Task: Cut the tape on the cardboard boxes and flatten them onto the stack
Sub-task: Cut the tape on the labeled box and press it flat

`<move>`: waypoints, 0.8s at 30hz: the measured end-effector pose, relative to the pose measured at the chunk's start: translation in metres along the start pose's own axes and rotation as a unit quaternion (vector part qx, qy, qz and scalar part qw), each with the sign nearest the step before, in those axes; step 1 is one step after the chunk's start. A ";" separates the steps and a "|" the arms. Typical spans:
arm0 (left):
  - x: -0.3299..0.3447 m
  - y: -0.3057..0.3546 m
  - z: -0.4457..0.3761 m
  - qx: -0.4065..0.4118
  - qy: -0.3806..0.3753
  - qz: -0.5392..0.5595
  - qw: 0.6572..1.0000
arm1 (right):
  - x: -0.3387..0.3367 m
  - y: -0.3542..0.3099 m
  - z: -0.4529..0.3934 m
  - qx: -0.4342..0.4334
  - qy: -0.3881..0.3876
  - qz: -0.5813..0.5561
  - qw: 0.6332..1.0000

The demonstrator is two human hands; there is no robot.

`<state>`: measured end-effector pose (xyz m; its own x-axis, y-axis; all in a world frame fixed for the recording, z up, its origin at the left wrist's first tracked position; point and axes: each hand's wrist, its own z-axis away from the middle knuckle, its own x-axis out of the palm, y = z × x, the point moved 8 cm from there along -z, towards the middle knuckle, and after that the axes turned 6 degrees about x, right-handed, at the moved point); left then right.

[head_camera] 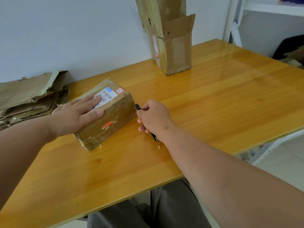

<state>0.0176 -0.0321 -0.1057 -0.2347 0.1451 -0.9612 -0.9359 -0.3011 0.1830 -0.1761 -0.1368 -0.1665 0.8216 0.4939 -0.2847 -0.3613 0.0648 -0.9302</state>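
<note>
On the desk's point(213, 104) left half, near the middle, lies a sealed cardboard box point(108, 116), squat and rectangular, wrapped in glossy brown tape. Its long axis runs diagonally, from the near-left corner toward the far right. A white shipping label point(106, 98) with a barcode and blue corner sits on the top face, a small red-bordered sticker point(119, 90) beside it; a torn red sticker point(107, 125) marks the near side. Corners frayed, tape wrinkled.

Left hand point(74, 114) presses flat on the box top, fingers point(92, 100) straight and spread, partly covering the label. Right hand point(153, 116) is just beside the box's right end, fingers curled round a black utility knife point(138, 107); the tip pokes out above the fist close to the box's end face, the butt shows below the wrist. Whether the blade touches the tape, cannot tell.

Left of the box, against the wall, a stack of flattened cardboard point(29, 96), torn and ragged. At the far side of the desk stands an upright open box point(174, 51), flaps up, with a second taped box point(158, 15) propped on top, leaning. Between them and the sealed box, bare glossy wood planks.

White metal shelving point(263, 9) at far right. The person's grey trousers point(164, 209) show below the desk edge.
</note>
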 end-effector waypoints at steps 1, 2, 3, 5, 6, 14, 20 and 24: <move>0.000 0.000 0.000 0.000 0.000 -0.001 1.000 | 0.001 0.000 0.000 0.002 -0.002 -0.005 1.000; 0.000 0.000 -0.001 0.002 0.002 -0.007 1.000 | 0.002 -0.001 0.000 0.004 -0.003 -0.010 1.000; 0.000 0.000 -0.001 0.001 0.004 -0.011 1.000 | 0.002 0.000 0.000 0.006 -0.004 -0.015 1.000; 0.000 0.001 -0.002 -0.003 0.013 -0.013 1.000 | 0.004 0.001 0.002 0.012 -0.005 -0.031 0.999; 0.000 0.002 -0.002 -0.004 0.016 -0.012 1.000 | 0.006 0.002 0.002 0.014 -0.005 -0.036 0.999; 0.001 0.002 -0.005 -0.016 0.028 -0.020 0.999 | 0.013 0.002 0.008 0.000 0.033 -0.035 0.999; 0.001 0.003 -0.011 -0.036 0.044 -0.034 0.998 | 0.041 -0.005 0.022 -0.024 -0.006 -0.012 1.000; 0.001 0.005 -0.011 -0.046 0.038 -0.042 0.997 | 0.048 -0.004 0.024 -0.006 -0.011 -0.037 0.999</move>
<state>0.0153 -0.0441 -0.1084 -0.1331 0.1019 -0.9858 -0.9221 -0.3775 0.0855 -0.1460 -0.0925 -0.1702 0.8365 0.5064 -0.2095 -0.2938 0.0918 -0.9515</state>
